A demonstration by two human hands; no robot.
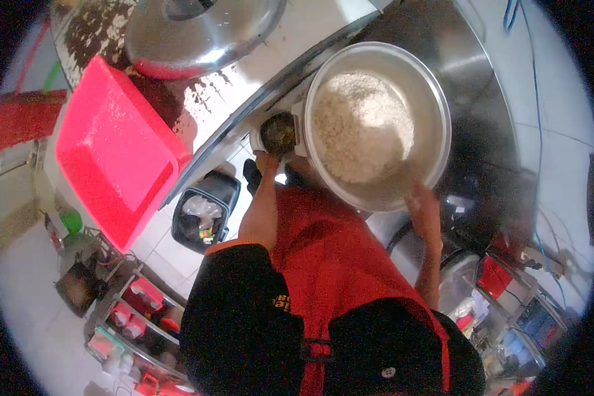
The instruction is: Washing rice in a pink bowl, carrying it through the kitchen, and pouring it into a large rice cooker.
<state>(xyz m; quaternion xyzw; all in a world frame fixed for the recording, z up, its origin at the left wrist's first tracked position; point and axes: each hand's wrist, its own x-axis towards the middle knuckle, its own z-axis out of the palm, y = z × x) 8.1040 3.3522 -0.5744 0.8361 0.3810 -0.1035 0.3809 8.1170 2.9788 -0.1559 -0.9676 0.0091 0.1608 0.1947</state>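
A large round metal pot (376, 196) stands in front of me with a pale, grainy food, perhaps cooked rice, inside. At the near right part of its rim is my right hand (422, 203), blurred; whether its fingers grip the rim cannot be told. My left hand (267, 162) is closed on a small light-coloured container (255, 141) just left of the pot. Something dark and greenish-brown lies in that container. A pale block-like part sits between the container and the pot, and whether it belongs to either is unclear.
A pink plastic basin (123, 148) rests at the left, beside a big domed metal lid (203, 44) on the stained worktop. Below the worktop's edge stands a black waste bin (178, 228) with plastic rubbish. Racks (143, 341) with packets stand behind at lower left. A blue cable (538, 128) hangs at right.
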